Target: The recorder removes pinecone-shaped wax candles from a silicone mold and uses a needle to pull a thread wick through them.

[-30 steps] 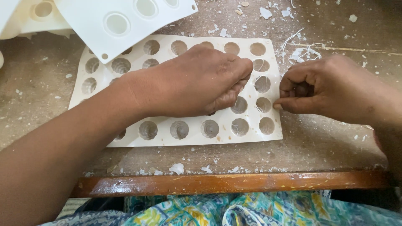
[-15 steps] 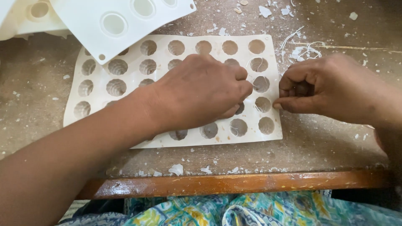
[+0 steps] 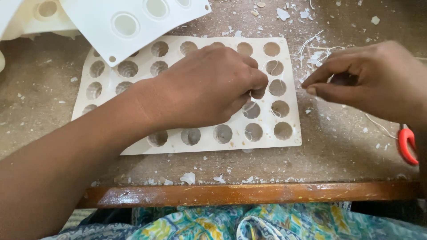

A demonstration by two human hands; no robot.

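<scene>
A white mould tray (image 3: pixel 291 133) with several round cavities lies flat on the wooden table. My left hand (image 3: pixel 209 86) rests over its middle, thumb and fingertips pinched on a thin white wick (image 3: pixel 251 105) that dips into a cavity in the right-hand columns. My right hand (image 3: pixel 369 80) hovers just off the tray's right edge, thumb and forefinger pressed together. A thin white strand shows inside its curled fingers, and another strand (image 3: pixel 378 126) trails out below it. The cavities under my left hand are hidden.
A second white mould sheet (image 3: pixel 133 22) overlaps the tray's far left corner, with a cream moulded piece (image 3: pixel 31 18) behind it. Red-handled scissors (image 3: pixel 407 144) lie at the right edge. Wax flakes and loose threads (image 3: pixel 313 46) litter the table. The table's wooden front lip (image 3: pixel 249 193) runs near me.
My left hand has slid right and pinched down at a cavity near the tray's right side. My right hand has drawn a little away from the tray's edge.
</scene>
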